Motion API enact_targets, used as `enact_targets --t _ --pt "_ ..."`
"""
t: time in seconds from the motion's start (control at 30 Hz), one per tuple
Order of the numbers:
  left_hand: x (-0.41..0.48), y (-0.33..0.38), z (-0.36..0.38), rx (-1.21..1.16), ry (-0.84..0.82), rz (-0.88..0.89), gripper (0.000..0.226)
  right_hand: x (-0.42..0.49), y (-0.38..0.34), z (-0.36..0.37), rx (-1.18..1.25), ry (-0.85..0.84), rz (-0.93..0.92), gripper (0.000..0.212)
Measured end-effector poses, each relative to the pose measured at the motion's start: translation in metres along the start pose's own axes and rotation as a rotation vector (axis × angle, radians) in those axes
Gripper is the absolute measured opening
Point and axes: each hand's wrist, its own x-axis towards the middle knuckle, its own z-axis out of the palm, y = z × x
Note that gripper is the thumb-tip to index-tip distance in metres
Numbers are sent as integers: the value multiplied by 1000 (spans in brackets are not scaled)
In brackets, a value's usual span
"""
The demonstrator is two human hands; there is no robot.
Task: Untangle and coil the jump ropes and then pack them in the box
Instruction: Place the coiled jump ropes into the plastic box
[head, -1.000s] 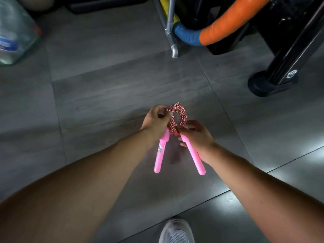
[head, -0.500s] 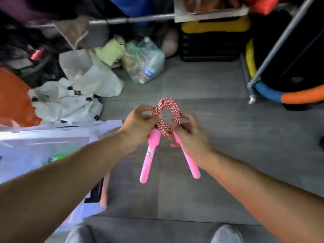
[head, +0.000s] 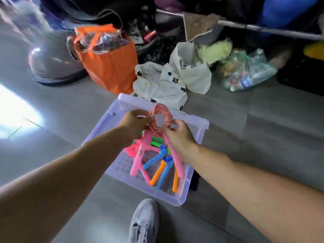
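A coiled red-and-white jump rope (head: 160, 114) with two pink handles (head: 140, 156) hangs between both hands, above the clear plastic box (head: 198, 123) on the floor. My left hand (head: 134, 124) pinches the left side of the coil. On the right side, my right hand (head: 178, 135) grips the coil where the other pink handle begins. Inside the box lie other jump ropes with blue and orange handles (head: 162, 171), green handles and a neon pink cord (head: 131, 151).
An orange bag (head: 110, 67), white plastic bags (head: 168, 85) and a clear bag of items (head: 245, 72) crowd the floor behind the box. A grey domed object (head: 50, 58) sits at left. My grey shoe (head: 143, 221) is at the bottom, near the box.
The view has swung left, bringing the box under my hands. Both hands have carried the coiled pink-handled rope over the open box, still holding it the same way.
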Motion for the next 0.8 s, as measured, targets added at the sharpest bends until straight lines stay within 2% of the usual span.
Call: enact_targets --t 0.13,0.23,0.43,0.57,0.63,0.73,0.8 --pt "38 -47 -7 63 -6 -81 19 19 41 41 -103 55 73 40" --pt "63 -74 3 183 -23 -108 18 30 75 58 -188 109 125 44" --pt "103 -113 30 342 -139 -92 35 51 124 71 -136 209 201 56" --pt "109 -129 46 307 -156 -122 32 63 145 83 -125 269 254 58" --pt "111 -140 51 310 -158 -136 36 65 148 83 -161 286 286 51" --pt "110 -146 57 376 -166 -102 37 69 150 79 -224 323 391 19" --pt "110 -146 60 438 -173 -71 32 75 155 79 -309 311 413 32"
